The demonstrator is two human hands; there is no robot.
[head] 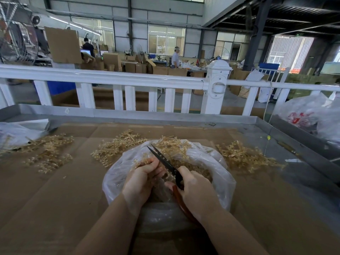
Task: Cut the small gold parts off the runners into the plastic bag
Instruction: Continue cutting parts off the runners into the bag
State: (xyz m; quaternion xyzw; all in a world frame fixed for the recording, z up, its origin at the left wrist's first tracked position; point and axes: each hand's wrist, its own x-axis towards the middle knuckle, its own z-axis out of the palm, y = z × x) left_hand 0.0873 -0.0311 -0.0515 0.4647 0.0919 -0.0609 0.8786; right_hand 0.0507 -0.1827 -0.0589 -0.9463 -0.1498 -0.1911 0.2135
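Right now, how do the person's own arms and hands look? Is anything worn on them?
Both forearms are bare up to the bottom edge of the picture: no sleeves show. The left hand and the right hand carry no gloves, and no ring, watch or bracelet is visible. No markings show on either arm.

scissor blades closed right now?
No, the scissors in the right hand show two blade tips spread apart over the plastic bag, while the left hand holds a gold runner.
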